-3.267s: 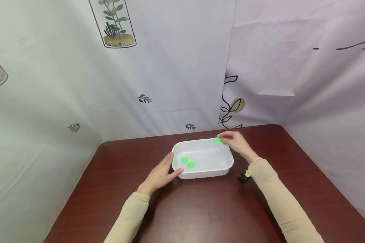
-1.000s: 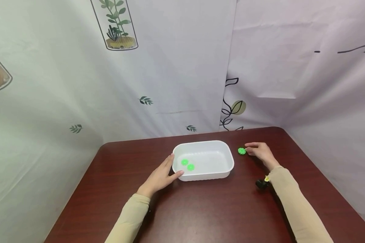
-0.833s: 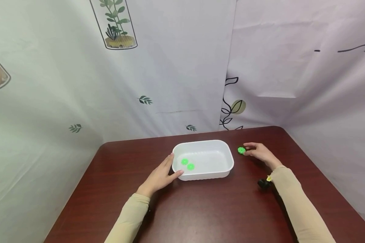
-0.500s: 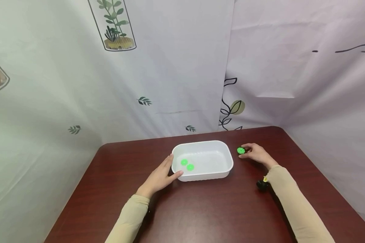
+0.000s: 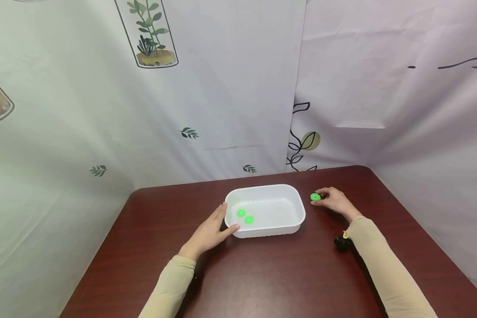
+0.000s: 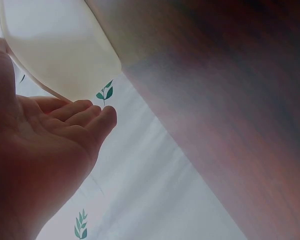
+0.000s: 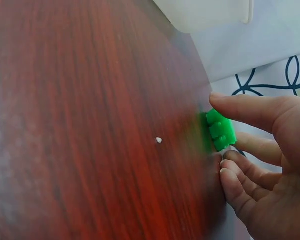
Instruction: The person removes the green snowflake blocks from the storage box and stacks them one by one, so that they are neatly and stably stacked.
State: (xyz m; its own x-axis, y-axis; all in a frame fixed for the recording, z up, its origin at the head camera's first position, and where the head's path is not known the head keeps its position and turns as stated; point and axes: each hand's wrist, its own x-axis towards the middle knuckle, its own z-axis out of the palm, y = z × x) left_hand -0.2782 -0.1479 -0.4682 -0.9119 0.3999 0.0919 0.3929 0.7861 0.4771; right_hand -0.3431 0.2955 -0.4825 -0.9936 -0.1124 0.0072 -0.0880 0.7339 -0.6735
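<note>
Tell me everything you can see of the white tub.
The white tub is open-topped, a rounded rectangle with a smooth rim; its material looks glossy, perhaps plastic. It stands upright on the dark red table, longer sides running left to right. Two green pieces lie inside, near its left end, where the left hand touches it.

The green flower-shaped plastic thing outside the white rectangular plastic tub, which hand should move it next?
Probably the right hand: it pinches the green thing, beyond the right end of the white tub. The left hand looks worse placed, touching the opposite end.
</note>
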